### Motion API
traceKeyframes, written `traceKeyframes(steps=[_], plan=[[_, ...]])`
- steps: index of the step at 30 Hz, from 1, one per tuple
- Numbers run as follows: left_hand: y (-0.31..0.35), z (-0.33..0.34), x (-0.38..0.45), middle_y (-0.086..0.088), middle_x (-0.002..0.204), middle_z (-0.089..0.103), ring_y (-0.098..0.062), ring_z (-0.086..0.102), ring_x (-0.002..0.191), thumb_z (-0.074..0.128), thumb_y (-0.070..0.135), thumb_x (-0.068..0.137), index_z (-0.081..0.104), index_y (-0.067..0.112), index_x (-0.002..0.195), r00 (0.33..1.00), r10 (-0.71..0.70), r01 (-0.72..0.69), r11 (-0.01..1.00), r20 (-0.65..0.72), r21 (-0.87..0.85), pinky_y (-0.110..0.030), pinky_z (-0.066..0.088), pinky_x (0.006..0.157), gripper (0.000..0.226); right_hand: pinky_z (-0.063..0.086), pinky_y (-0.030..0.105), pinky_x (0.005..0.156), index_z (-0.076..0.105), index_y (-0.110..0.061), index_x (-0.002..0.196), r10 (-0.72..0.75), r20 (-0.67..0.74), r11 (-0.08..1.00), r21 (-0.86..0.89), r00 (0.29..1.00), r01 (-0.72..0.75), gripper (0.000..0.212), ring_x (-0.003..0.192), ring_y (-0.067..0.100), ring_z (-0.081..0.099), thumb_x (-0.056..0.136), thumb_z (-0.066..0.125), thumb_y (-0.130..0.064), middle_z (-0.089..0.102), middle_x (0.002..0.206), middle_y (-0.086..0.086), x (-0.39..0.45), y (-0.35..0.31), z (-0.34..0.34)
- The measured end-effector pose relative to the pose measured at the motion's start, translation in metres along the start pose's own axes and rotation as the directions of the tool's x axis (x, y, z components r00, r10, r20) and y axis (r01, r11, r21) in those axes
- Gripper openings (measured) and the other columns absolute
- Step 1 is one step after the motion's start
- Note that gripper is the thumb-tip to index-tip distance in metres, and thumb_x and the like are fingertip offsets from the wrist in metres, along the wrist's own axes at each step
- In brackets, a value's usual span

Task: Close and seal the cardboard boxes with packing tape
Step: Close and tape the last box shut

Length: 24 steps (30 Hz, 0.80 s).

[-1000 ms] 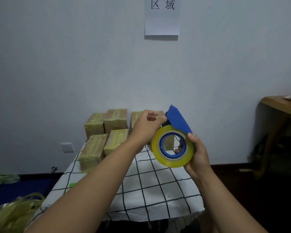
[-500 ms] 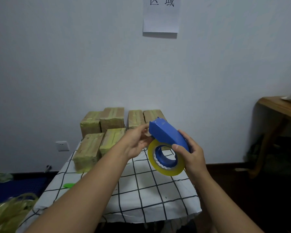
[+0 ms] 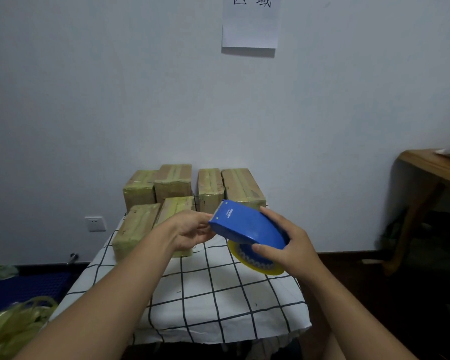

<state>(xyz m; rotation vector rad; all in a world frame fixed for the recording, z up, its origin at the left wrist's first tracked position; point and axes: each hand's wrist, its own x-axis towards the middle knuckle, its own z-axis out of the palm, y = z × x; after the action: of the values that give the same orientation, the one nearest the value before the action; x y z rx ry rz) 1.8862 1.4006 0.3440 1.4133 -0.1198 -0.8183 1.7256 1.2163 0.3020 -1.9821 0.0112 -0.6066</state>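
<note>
2 hands [image 3: 283,245] gripping 1 dispenser [image 3: 247,224], 6 boxes [image 3: 135,227]

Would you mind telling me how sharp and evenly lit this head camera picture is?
Head view: dim, flat indoor light; the blue plastic tape dispenser is fairly sharp; the brown wooden side table at the right edge is smeared; the floor beneath it is nearly black; the wide lens bends the edges.

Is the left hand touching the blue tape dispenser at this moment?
Touching. The head view shows the left hand's fingertips meeting the front end of the blue tape dispenser, with no gap; the right hand grips its rear.
</note>
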Motion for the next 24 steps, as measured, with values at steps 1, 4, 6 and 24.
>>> traceKeyframes(steps=[1,4,6,24], plan=[[-0.003,-0.001,0.002,-0.014,0.086,0.072,-0.018,0.066,0.083,0.064,0.002,0.090,0.063,0.000,0.101,1.000,-0.011,0.011,1.000,0.006,0.011,-0.025,0.059,0.067,0.011,0.055,0.030,0.093,0.049,-0.052,0.133,-0.017,0.012,0.999,-0.029,1.000,0.018,0.076,0.116,0.004,0.057,0.063,0.079,-0.054,0.055,0.131,-0.020,0.000,0.000,0.000],[-0.008,-0.006,0.006,-0.020,0.102,0.069,-0.022,0.065,0.098,0.058,-0.001,0.093,0.061,-0.003,0.106,0.998,-0.045,0.045,0.999,0.037,0.014,-0.029,0.058,0.079,0.014,0.052,0.021,0.091,0.043,-0.056,0.133,-0.057,0.036,0.992,-0.106,0.998,0.061,0.079,0.115,0.000,0.056,0.063,0.078,-0.057,0.052,0.130,-0.025,-0.001,-0.002,-0.002],[-0.010,-0.010,0.005,-0.020,0.105,0.071,-0.022,0.068,0.100,0.056,-0.004,0.093,0.061,-0.006,0.111,0.993,-0.072,0.072,0.997,0.091,0.007,-0.028,0.060,0.076,0.019,0.051,0.016,0.088,0.040,-0.057,0.133,-0.061,0.052,0.987,-0.145,0.997,0.068,0.081,0.113,-0.004,0.055,0.061,0.077,-0.060,0.051,0.128,-0.029,-0.002,-0.003,-0.004],[-0.022,-0.011,0.020,-0.010,0.087,0.069,-0.017,0.065,0.073,0.052,-0.001,0.095,0.063,0.013,0.087,0.991,0.133,-0.101,0.848,-0.024,0.520,-0.027,0.054,0.064,0.019,0.050,0.018,0.087,0.040,-0.064,0.126,-0.038,0.138,0.957,-0.279,0.990,0.076,0.071,0.110,-0.003,0.053,0.063,0.072,-0.065,0.048,0.122,-0.036,-0.002,0.003,-0.004]])
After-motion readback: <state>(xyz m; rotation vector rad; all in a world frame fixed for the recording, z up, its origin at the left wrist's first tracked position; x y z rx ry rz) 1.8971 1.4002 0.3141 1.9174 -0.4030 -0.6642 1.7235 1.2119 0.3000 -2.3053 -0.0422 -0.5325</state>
